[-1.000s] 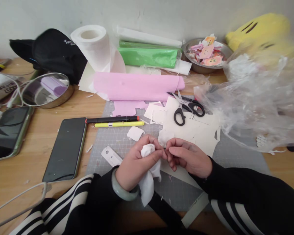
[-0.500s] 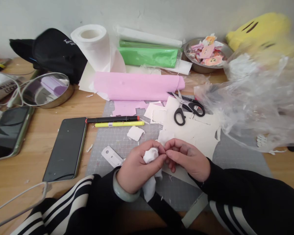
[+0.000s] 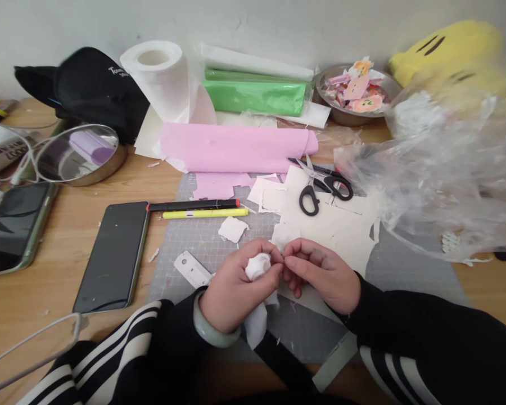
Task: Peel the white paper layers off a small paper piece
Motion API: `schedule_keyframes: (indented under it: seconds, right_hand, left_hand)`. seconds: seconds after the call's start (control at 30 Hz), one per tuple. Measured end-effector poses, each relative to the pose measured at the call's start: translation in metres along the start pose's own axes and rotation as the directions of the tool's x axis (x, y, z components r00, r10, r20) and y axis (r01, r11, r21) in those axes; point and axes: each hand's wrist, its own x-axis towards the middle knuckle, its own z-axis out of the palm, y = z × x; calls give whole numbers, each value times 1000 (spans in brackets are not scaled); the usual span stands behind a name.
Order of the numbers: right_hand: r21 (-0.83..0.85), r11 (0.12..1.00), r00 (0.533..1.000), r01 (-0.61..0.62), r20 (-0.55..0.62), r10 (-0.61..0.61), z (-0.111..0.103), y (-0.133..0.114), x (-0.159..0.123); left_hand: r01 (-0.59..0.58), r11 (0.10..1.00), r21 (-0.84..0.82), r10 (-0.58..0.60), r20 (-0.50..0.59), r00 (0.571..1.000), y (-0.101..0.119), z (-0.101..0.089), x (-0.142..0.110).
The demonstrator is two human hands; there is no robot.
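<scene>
Curled round a crumpled wad of white tissue [image 3: 258, 266], my left hand [image 3: 240, 287] has its thumb and forefinger pinched together at the front. A loose tail of the same white material hangs below the palm. My right hand [image 3: 322, 275] meets it fingertip to fingertip, its thumb and forefinger closed; whatever lies in that pinch is too small to make out. Just beyond the hands lies a cut cream sheet [image 3: 333, 225] with black-handled scissors [image 3: 316, 191] on it. A steel ruler [image 3: 193, 270] pokes out beside my left hand, and a small white paper scrap [image 3: 233, 229] lies above.
A grey cutting mat [image 3: 172, 242] covers the desk's middle. Left of it are a phone [image 3: 112, 256], a black pen [image 3: 194, 206] and a yellow pen [image 3: 206, 214]. Pink paper [image 3: 236, 147], a tissue roll [image 3: 156, 79] and a metal bowl [image 3: 346, 115] stand behind; plastic bags [image 3: 447, 169] crowd the right.
Both hands stay in nearly the same place, fingertips together. The view has shifted very slightly; the wad of tissue remains in my left hand.
</scene>
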Motion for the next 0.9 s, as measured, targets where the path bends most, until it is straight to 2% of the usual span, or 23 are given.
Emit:
schedule_keyframes:
  seconds: [0.23,0.57,0.73,0.9]
  right_hand:
    - [-46,998,999,43,-23,-44,0,2,-1]
    - [-320,927,976,198,-22,-217,-1,3,-7]
    - [-419,886,975,198,-9,-222,-1,2,-7]
    - [-424,883,974,202,-7,-226,0,2,-8]
  left_hand:
    - [27,1000,2,-27,-8,1000,-1,0,0]
    - [32,998,46,-31,-12,999,-2,0,0]
    - [-3,997,77,3,1,1000,-4,-1,0]
    - [-15,994,105,15,2,1000,-5,-1,-1]
